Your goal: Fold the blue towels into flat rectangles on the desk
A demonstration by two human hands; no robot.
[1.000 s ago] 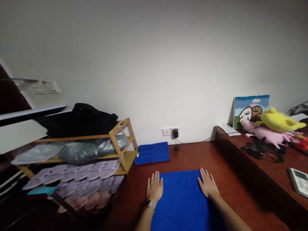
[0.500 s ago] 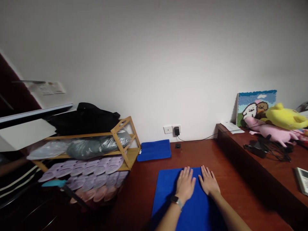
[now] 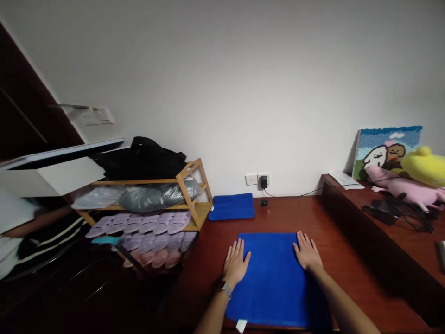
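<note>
A blue towel (image 3: pixel 271 278) lies spread flat on the reddish-brown desk (image 3: pixel 205 278), a white tag at its near left corner. My left hand (image 3: pixel 236 263), with a watch at the wrist, rests flat on the towel's left edge, fingers extended. On the opposite side, my right hand (image 3: pixel 308 251) lies flat at the far right corner, its fingers slightly spread. Neither hand holds anything. Beyond them, a folded blue towel (image 3: pixel 232 207) sits against the wall beside the shelf.
To the left stands a wooden rack (image 3: pixel 200 211) with lilac and pink slippers (image 3: pixel 146 223) and a black bag (image 3: pixel 149 160). A black plug adapter (image 3: pixel 263 182) trails a cable to the right. The raised ledge holds a pink plush toy (image 3: pixel 405 188) and a dog picture (image 3: pixel 387 150). A person sits at far left.
My left hand has slid left from the towel's middle to its left edge. My right hand stays near the far right corner. The view has shifted left, and the towel's near edge now shows.
</note>
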